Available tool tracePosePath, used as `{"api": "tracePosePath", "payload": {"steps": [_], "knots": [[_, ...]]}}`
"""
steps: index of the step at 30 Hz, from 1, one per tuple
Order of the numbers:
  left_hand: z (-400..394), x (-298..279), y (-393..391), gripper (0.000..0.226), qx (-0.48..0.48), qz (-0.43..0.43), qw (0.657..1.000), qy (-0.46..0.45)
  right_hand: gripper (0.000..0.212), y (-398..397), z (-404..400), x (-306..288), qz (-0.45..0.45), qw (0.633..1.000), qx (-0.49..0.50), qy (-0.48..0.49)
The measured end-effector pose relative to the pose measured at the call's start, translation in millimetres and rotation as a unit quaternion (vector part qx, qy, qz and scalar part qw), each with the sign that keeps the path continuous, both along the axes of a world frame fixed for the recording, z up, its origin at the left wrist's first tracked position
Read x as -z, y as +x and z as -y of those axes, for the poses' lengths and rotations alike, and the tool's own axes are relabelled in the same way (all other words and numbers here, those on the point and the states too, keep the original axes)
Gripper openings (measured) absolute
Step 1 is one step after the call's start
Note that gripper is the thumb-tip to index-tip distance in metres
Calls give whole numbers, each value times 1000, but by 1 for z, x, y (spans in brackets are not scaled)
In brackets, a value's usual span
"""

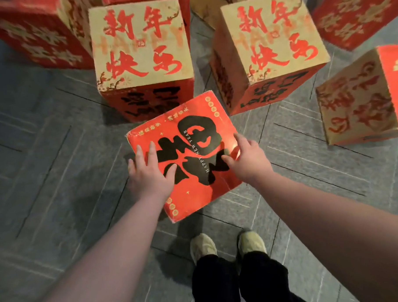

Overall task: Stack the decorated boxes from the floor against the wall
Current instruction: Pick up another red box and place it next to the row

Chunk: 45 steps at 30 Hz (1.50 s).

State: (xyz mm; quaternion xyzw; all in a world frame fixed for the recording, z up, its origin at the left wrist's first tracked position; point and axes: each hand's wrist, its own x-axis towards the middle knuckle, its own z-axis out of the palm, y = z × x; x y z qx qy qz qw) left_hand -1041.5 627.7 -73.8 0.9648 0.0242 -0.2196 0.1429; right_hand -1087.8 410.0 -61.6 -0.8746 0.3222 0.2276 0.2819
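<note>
A red decorated box [188, 137] with a large black character and "HAPPY NEW YEAR" on its top face sits in front of my feet. My left hand [149, 173] lies on its left edge with fingers spread over the top. My right hand [246, 160] grips its right edge, thumb on the top face. Whether the box rests on the floor or is lifted I cannot tell. Behind it stand two boxes with cream tops and red characters, one on the left [141, 46] and one on the right [270, 35].
More decorated boxes stand around: a red one at the far left [35, 34], a red one at the far right [358, 13], a cream-sided one at the right [360, 100]. Grey tiled floor [57, 157] lies all around. My shoes [227, 245] are just below the box.
</note>
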Motion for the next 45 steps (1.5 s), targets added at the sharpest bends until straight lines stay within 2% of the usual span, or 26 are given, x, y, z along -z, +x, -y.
{"api": "tracePosePath", "payload": {"steps": [4, 16, 24, 36, 45], "knots": [[-15, 15, 6, 82, 2, -21, 1000, 19, 71, 16, -8, 20, -3, 999, -40, -30], [-11, 44, 18, 93, -97, -88, 991, 13, 86, 57, 2, 55, -28, 987, -123, -100], [-2, 55, 19, 104, -134, -101, 986, -10, 91, 62, 14, 66, -37, 989, -131, -61], [9, 62, 11, 97, -196, -91, 972, -94, 89, 63, 11, 72, -33, 990, -130, -54], [-19, 54, 1, 96, -234, -75, 962, -117, 87, 61, -10, 58, -15, 987, -151, -47]]}}
